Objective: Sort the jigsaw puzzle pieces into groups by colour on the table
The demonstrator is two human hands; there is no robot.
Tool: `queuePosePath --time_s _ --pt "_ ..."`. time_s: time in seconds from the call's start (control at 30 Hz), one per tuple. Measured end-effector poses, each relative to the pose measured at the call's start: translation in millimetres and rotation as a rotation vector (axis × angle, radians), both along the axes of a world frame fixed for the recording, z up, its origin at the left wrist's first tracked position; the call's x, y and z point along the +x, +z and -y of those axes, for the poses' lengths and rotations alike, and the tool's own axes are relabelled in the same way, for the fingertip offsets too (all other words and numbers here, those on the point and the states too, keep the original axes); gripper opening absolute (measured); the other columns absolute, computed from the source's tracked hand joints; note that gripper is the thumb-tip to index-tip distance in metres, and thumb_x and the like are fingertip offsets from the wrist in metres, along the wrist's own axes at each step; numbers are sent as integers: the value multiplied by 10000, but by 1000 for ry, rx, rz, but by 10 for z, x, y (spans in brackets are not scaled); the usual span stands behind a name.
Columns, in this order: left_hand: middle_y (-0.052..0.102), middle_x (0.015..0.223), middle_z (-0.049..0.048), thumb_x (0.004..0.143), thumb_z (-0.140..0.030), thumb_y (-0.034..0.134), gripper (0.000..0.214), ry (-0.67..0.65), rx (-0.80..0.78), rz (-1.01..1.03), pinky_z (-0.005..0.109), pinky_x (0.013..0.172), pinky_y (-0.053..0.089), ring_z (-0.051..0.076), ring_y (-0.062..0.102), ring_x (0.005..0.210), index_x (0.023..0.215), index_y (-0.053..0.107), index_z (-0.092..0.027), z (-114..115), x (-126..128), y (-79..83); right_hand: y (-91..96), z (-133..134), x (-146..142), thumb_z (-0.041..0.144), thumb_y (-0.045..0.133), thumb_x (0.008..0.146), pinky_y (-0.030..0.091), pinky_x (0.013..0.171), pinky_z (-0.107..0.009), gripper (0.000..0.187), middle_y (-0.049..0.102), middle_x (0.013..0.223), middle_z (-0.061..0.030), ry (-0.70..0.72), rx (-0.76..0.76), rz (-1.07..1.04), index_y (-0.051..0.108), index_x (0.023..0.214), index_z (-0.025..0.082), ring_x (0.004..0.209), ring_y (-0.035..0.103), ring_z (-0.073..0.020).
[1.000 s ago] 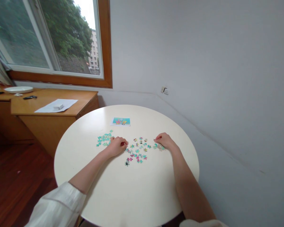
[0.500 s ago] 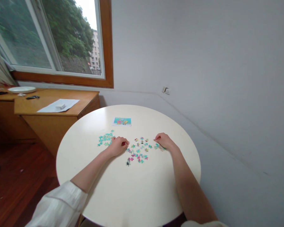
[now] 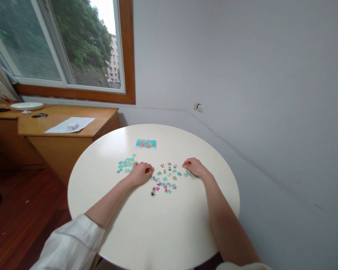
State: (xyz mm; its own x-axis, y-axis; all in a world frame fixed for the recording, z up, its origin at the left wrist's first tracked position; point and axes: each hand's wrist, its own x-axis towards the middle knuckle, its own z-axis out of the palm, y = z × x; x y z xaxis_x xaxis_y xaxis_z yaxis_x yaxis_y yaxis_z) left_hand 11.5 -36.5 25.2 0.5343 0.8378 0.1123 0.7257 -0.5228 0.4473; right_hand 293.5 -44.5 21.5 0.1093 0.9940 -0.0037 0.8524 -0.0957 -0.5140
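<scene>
White plate (image 3: 26,106): far off to the left hand's upper left, on the wooden desk (image 3: 53,114); too shallow in view to tell what it holds.
Small white box (image 3: 72,126): nearer the left hand, on a paper sheet (image 3: 58,128); its inside cannot be made out.
Teal pieces (image 3: 126,162): loose on the round table (image 3: 152,221), just left of the left hand.
Left hand (image 3: 141,173): fingers curled in; whether they pinch a piece cannot be told.
Picture card (image 3: 146,144): flat, beyond the left hand.
Mixed pieces (image 3: 165,179): spread between both hands, unjoined as far as shows.
Right hand (image 3: 195,167): fingertips drawn together; any grip is too small to tell.
Pale pieces (image 3: 187,173): beside and partly behind the right hand.
Just changed: little; both hands hold their places from a second ago, and the groups look unaltered.
</scene>
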Motion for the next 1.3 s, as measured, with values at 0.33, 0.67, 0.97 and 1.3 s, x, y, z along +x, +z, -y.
queuePosePath --time_s 0.33,0.67,0.97,1.3 --pt "666 755 20 770 -242 464 200 13 -15 -11 370 822 280 199 572 806 803 657 -199 -5 6 -6 -2 -8 -52 228 576 687 378 537 -210 135 641 630 -35 84 91 -241 661 700 124 561 514 -106" --pt "664 751 18 771 -244 464 201 9 -10 -12 381 827 274 192 566 800 804 658 -201 -6 13 7 -23 -6 -101 188 604 648 348 504 -207 75 594 549 -5 103 -30 -260 647 645 128 510 475 -91" --pt "656 729 22 770 -251 459 207 5 -9 -4 370 816 282 194 567 785 791 657 -195 -9 3 -9 24 11 -99 238 675 601 341 499 -208 138 549 548 15 65 43 -181 606 660 134 508 460 -85" --pt "666 748 22 765 -239 465 204 13 -4 -11 372 821 288 192 571 785 802 662 -199 -15 -7 -8 123 116 250 242 719 497 400 694 -246 291 599 789 -28 396 -83 -77 704 779 171 787 518 -169"
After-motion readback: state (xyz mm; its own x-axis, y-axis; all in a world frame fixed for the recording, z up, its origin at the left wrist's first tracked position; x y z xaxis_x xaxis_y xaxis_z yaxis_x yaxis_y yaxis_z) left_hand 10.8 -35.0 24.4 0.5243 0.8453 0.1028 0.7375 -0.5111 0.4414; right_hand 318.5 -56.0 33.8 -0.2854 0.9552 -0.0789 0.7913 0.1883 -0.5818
